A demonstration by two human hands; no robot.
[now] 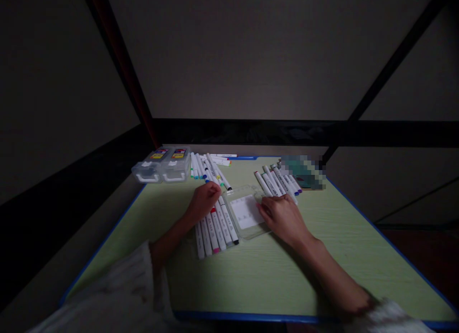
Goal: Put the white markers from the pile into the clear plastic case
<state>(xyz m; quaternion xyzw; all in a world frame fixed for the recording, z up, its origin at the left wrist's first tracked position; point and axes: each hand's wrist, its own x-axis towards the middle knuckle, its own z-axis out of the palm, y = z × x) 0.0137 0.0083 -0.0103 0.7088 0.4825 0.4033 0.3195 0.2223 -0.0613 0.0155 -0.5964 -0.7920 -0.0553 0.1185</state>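
Observation:
My left hand [203, 200] is closed, its fingers curled above the far end of a row of white markers [217, 235]. Whether anything is pinched in it is hidden. Those markers lie side by side in one half of an open clear plastic case [247, 235], with coloured bands and caps showing. The case's other half has a white paper [246, 211] inside. At its right edge my right hand [282, 217] has its fingers bent around the rim, gripping the case. More white markers [274, 182] lie just beyond my right hand.
Two closed clear cases [176, 165] with white handles stand at the table's far left. Beside them lies a loose pile of markers [211, 169]. A partly pixelated green item [303, 173] rests at the back right. The pale green table [358, 256] has a blue edge.

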